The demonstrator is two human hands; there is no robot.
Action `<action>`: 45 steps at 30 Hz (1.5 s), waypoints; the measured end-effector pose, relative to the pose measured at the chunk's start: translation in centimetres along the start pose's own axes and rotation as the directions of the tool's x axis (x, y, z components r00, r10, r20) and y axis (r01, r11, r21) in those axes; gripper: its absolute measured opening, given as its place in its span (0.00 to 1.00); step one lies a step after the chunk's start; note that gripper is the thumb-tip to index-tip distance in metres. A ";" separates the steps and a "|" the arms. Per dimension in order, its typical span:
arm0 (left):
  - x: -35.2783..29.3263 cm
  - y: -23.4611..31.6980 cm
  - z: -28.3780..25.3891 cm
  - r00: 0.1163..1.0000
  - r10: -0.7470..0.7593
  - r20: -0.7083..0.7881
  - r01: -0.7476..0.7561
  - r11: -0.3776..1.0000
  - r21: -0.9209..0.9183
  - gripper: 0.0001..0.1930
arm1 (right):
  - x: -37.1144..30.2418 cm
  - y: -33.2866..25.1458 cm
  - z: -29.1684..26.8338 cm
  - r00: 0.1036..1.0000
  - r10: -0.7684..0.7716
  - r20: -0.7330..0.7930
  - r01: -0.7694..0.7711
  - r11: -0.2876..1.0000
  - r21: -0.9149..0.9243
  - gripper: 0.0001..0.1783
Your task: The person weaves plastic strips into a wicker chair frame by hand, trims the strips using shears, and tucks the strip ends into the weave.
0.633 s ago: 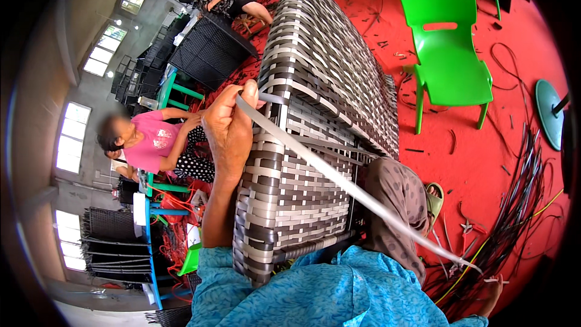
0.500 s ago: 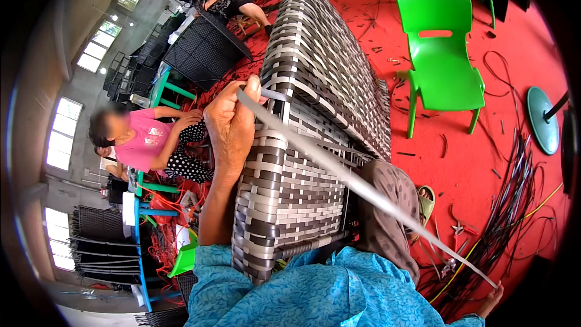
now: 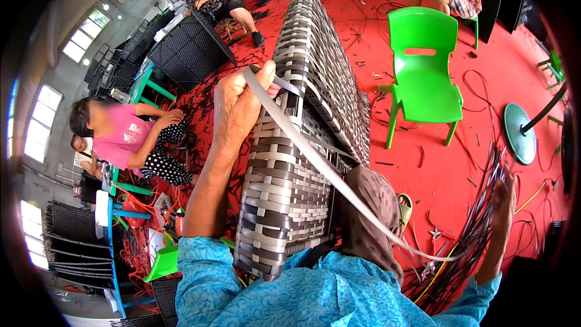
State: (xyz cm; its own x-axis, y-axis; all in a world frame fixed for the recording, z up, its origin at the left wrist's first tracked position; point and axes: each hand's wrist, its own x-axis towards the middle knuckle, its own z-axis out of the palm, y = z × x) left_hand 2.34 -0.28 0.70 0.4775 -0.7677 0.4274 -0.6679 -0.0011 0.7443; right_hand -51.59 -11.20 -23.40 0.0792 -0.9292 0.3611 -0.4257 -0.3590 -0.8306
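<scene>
A woven furniture piece [image 3: 269, 188] in brown and pale grey plastic strips leans upright against my lap, its corner opening toward me. My left hand [image 3: 239, 106] is closed at its upper left edge, pinching a flat grey plastic strip [image 3: 330, 175] between thumb and fingers. One part of the strip goes into the weave beside the fingers. The long part runs down to the right across my knee, its far end near the floor bundle. Out at the right, my right hand [image 3: 502, 197] is raised, apart from the strip; motion blurs its fingers.
A green plastic chair [image 3: 423, 79] stands on the red floor beyond the piece. Dark loose strips [image 3: 478, 218] lie at the right, near red-handled pliers [image 3: 434, 236] and a round stand base [image 3: 519, 133]. People sit at the left [image 3: 130, 133], far left and far right.
My right hand has let go of the strip's far end and risen. That end now hangs loose and curves. My left hand keeps its pinch; the whole view has shifted slightly.
</scene>
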 end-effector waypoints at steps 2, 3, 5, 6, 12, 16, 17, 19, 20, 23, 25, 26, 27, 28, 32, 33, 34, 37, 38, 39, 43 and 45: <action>0.1 -0.6 -0.2 0.998 0.022 0.056 -0.017 0.996 -0.093 0.16 | 3.7 -9.3 4.8 0.890 0.418 0.183 -0.447 0.717 0.536 0.21; 0.2 -0.3 0.0 0.997 0.006 0.079 0.004 0.992 -0.123 0.16 | 4.6 -12.8 7.0 0.897 0.397 0.192 -0.441 0.782 0.442 0.20; 0.5 -0.6 -0.8 0.995 -0.012 0.103 0.026 0.989 -0.144 0.16 | 5.8 -18.4 10.8 0.905 0.178 0.388 -0.341 0.847 0.407 0.15; 0.6 -1.1 -1.0 0.990 -0.032 0.140 0.055 0.985 -0.161 0.15 | 6.6 -20.7 12.9 0.884 0.088 0.460 -0.264 0.905 0.334 0.13; 1.3 -0.3 -0.5 0.966 0.033 0.258 0.041 0.960 -0.276 0.19 | 8.0 -31.2 18.2 0.673 -0.150 0.724 -0.190 0.911 0.365 0.10; 1.2 0.1 -0.7 0.960 0.017 0.278 0.057 0.965 -0.257 0.20 | 8.6 -33.8 18.8 0.673 -0.142 0.726 -0.146 0.936 0.319 0.11; 1.2 0.3 -0.7 0.963 0.027 0.268 0.038 0.971 -0.235 0.18 | 8.8 -33.9 19.0 0.683 -0.157 0.713 -0.145 0.928 0.343 0.10; 1.1 0.2 -0.7 0.966 0.037 0.255 0.020 0.976 -0.218 0.17 | 9.1 -34.1 19.2 0.671 -0.147 0.727 -0.149 0.933 0.327 0.10; 1.1 0.0 -1.0 0.960 0.039 0.276 0.027 0.972 -0.232 0.16 | 9.2 -34.3 19.2 0.658 -0.143 0.739 -0.155 0.935 0.319 0.10; 1.1 -0.6 -1.1 0.956 0.059 0.289 0.012 0.971 -0.239 0.15 | 9.5 -35.2 19.1 0.655 -0.167 0.737 -0.080 0.954 0.288 0.10; 0.8 -0.4 -1.2 0.959 0.095 0.268 -0.045 0.981 -0.187 0.13 | 9.4 -35.5 19.8 0.661 -0.164 0.733 -0.081 0.955 0.286 0.10; 0.6 -0.2 -1.2 0.959 0.093 0.267 -0.043 0.981 -0.188 0.13 | 9.3 -35.5 20.1 0.664 -0.166 0.729 -0.081 0.953 0.291 0.10; 0.3 -0.1 -1.3 0.958 0.121 0.261 -0.079 0.983 -0.166 0.13 | 9.3 -35.3 20.5 0.662 -0.166 0.731 -0.081 0.954 0.290 0.10; 0.2 0.0 -1.2 0.954 0.154 0.256 -0.118 0.981 -0.151 0.12 | 9.1 -35.0 20.8 0.661 -0.170 0.731 -0.132 0.932 0.337 0.10; 0.1 -0.3 -1.0 0.945 0.188 0.268 -0.142 0.973 -0.183 0.11 | 7.5 -31.4 22.1 0.640 -0.157 0.752 -0.387 0.779 0.493 0.09; 0.0 0.2 -1.2 0.932 0.148 0.331 -0.097 0.981 -0.167 0.12 | 7.5 -31.0 21.9 0.619 -0.178 0.765 -0.419 0.749 0.513 0.08; -0.1 0.1 -1.5 0.934 0.145 0.328 -0.094 0.982 -0.167 0.12 | 7.5 -31.0 22.2 0.615 -0.179 0.768 -0.419 0.750 0.511 0.08; -0.1 0.0 -1.7 0.930 0.173 0.323 -0.128 0.979 -0.155 0.12 | 7.5 -31.0 22.8 0.617 -0.199 0.761 -0.381 0.771 0.510 0.07; -0.1 -0.1 -1.5 0.930 0.189 0.316 -0.155 0.979 -0.130 0.11 | 7.6 -30.8 23.0 0.619 -0.197 0.760 -0.380 0.772 0.509 0.07; -0.1 -0.2 -1.4 0.928 0.205 0.310 -0.181 0.978 -0.105 0.11 | 7.8 -30.8 23.2 0.614 -0.195 0.765 -0.373 0.783 0.498 0.08; 0.3 -0.4 -1.1 0.910 0.253 0.328 -0.229 0.967 -0.110 0.10 | 8.1 -31.3 23.3 0.626 -0.183 0.758 -0.351 0.802 0.483 0.09; 0.2 -0.1 -1.0 0.901 0.264 0.344 -0.230 0.964 -0.136 0.10 | 8.2 -31.8 23.6 0.632 -0.191 0.751 -0.347 0.797 0.494 0.09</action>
State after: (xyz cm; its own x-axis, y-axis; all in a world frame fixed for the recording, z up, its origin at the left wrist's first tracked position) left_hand 3.10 0.24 1.25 0.0578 -0.9124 0.4052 -0.6757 0.2630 0.6886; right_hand -16.17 -9.44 -4.03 0.8085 -0.5846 0.0679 0.0784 -0.0075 -0.9969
